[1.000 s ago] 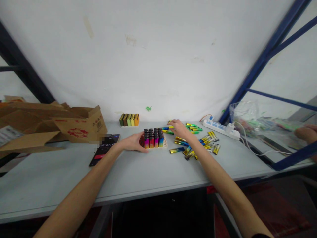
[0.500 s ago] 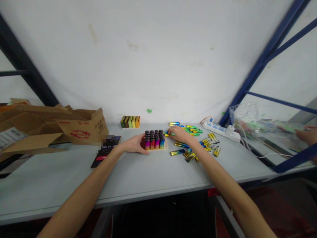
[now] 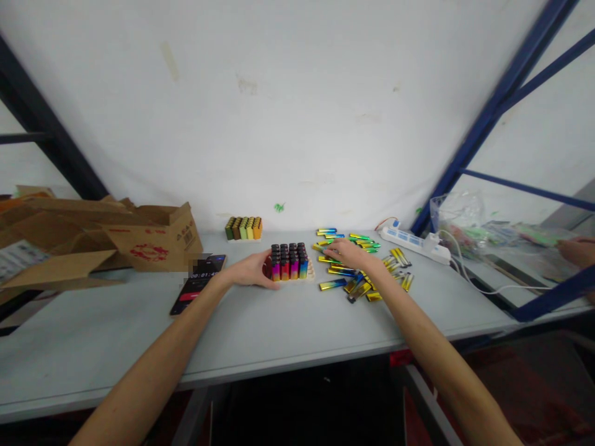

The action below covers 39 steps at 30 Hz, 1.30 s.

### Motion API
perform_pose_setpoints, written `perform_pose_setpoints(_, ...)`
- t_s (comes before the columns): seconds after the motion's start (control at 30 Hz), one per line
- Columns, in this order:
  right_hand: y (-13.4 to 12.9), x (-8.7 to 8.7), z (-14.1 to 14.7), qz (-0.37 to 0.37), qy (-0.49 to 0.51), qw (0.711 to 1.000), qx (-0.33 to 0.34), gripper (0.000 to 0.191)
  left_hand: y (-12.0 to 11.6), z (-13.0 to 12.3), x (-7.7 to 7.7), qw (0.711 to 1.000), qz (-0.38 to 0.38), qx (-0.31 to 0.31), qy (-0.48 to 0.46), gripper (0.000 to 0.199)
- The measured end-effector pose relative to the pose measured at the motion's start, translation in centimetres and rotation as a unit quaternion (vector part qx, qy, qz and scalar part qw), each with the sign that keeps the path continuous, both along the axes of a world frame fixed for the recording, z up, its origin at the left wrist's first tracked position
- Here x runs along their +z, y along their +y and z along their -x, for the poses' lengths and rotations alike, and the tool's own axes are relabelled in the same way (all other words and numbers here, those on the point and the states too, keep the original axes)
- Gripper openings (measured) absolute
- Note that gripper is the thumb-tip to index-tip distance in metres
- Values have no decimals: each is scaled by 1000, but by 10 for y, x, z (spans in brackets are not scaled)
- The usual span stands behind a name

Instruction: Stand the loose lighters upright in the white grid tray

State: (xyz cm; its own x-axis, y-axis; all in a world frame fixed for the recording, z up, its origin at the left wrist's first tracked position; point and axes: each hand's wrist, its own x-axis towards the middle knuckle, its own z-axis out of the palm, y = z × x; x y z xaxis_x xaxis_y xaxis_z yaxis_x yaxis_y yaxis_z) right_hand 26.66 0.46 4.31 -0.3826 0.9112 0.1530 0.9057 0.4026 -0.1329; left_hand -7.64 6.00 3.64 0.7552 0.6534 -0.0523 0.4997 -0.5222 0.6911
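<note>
On the worktop [image 3: 279,328], left to right: a carton [image 3: 151,246], phone [image 3: 198,286], lighter tray [image 3: 310,273], loose lighters [image 3: 359,290], power strip [image 3: 415,242]; upright lighters [image 3: 244,228] stand near the back edge.

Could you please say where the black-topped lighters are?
In the head view, the black-topped lighters stand centrally in a pale tray, right of the left hand.

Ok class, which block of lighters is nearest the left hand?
The black-topped block, with pink, red and blue bodies; the left hand curves around its end. The other block stands by the wall.

right hand [image 3: 346,253] has shifted rightward among the loose lighters [image 3: 332,285]
</note>
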Motion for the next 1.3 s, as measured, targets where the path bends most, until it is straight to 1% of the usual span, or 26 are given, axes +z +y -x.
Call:
perform_pose_setpoints(0.1, 3, -5, -3, -7, -6, 1000, -13, 25, 1, 0, -2, 1000, 3, -4, -8, 83)
perform_pose_setpoints(0.17, 6, -9, -5, -7, 22, 999, -35, 15, 1, 1, -2, 1000, 2, -6, -10, 82)
perform_pose_setpoints(0.2, 8, -11, -5, -6, 39, 998, -48, 13, 1, 1, -1, 1000, 0, -6, -9, 82)
perform_pose_setpoints(0.27, 12, -15, -6, -7, 71, 995, -69, 19, 0, 1, 0, 1000, -6, -5, -4, 81)
perform_pose_setpoints(0.33, 15, -17, -7, -15, 92, 993, -76, 26, -1, 0, 2, 1000, -15, -5, 0, 80)
perform_pose_setpoints(0.4, 17, -17, -9, -26, 105, 991, -73, 24, -1, 0, 3, 1000, -20, -7, 0, 81)
perform_pose_setpoints(0.5, 15, -13, -12, -39, 145, 986, -77, 15, -1, 0, 2, 1000, -12, -8, -6, 83)
perform_pose_setpoints(0.57, 12, -8, -13, -53, 204, 973, -90, 15, -1, 0, 1, 1000, -6, -6, -5, 85)
perform_pose_setpoints(0.6, 11, -5, -13, -59, 244, 963, -98, 18, -1, 0, 1, 1000, -4, -5, -4, 85)
perform_pose_setpoints(0.67, 7, 2, -8, -55, 347, 930, -110, 28, -1, 0, 0, 1000, 2, -6, -3, 85)
perform_pose_setpoints(0.7, 6, 6, -4, -42, 408, 906, -109, 33, -1, 0, 0, 1000, 6, -7, -4, 84)
perform_pose_setpoints(0.73, 4, 9, 1, -23, 471, 876, -103, 37, -1, -1, 1, 1000, 10, -8, -6, 83)
perform_pose_setpoints(0.83, -2, 16, 21, 42, 637, 767, -64, 43, -1, 0, 1, 1000, 17, -10, -10, 82)
perform_pose_setpoints(0.87, -4, 17, 28, 59, 673, 736, -55, 44, -1, 0, 1, 1000, 15, -9, -9, 82)
perform_pose_setpoints(0.9, -6, 17, 34, 74, 698, 711, -48, 45, 0, 0, 1, 1000, 11, -8, -5, 82)
perform_pose_setpoints(0.93, -9, 17, 40, 88, 714, 694, -43, 45, 0, 0, 0, 1000, 5, -7, -2, 82)
perform_pose_setpoints(0.97, -11, 16, 45, 100, 722, 684, -38, 45, 0, 0, 0, 1000, 1, -5, 1, 83)
perform_pose_setpoints(1.03, -16, 13, 52, 118, 725, 678, -25, 44, 1, 1, -2, 1000, 1, -4, -1, 84)
perform_pose_setpoints(1.1, -19, 9, 56, 130, 718, 684, -14, 44, 2, 1, -3, 1000, 8, -6, -15, 84)
perform_pose_setpoints(1.17, -21, 6, 57, 131, 697, 705, -11, 45, 3, 2, -5, 999, 14, -10, -29, 83)
perform_pose_setpoints(1.3, -23, 2, 58, 111, 633, 766, -14, 48, 4, 2, -7, 999, 16, -12, -36, 84)
